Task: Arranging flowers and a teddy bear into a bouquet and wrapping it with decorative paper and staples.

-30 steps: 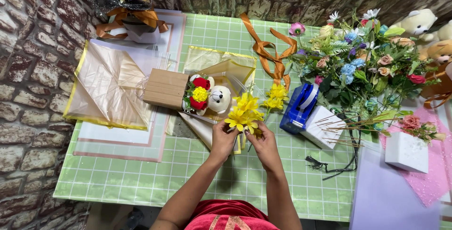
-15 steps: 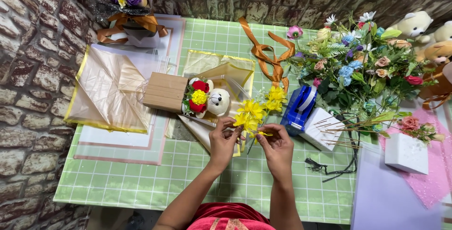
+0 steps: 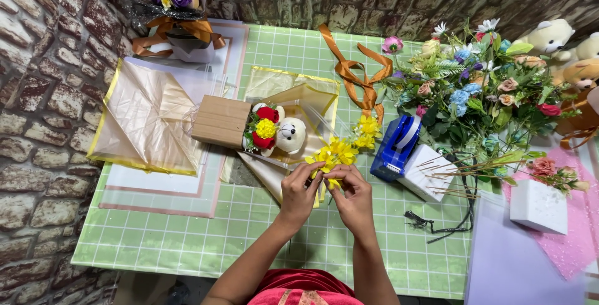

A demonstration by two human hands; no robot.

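A cluster of yellow artificial flowers point(image 3: 337, 154) is held just above the green checked table point(image 3: 187, 242), near its middle, right beside a small bouquet. Its lower end is pinched between the left hand point(image 3: 301, 191) and the right hand point(image 3: 352, 194), which are brought together, fingertips closed on the stem part; exactly what lies between the fingertips cannot be told. For the work to be done well, the stem should probably be gripped low and firmly, so that the petals are not crushed and the blooms are kept facing outward.

Just beyond the hands, a bouquet wrapped in brown corrugated paper point(image 3: 221, 121) lies on its side on gold-edged cellophane; red and yellow roses and a small white teddy bear point(image 3: 292, 135) are held in it. A blue tape dispenser point(image 3: 394, 146) stands to the right, beside a white foam block point(image 3: 427, 171) in which thin sticks are stuck. Another white block point(image 3: 538, 205) carries pink flowers.
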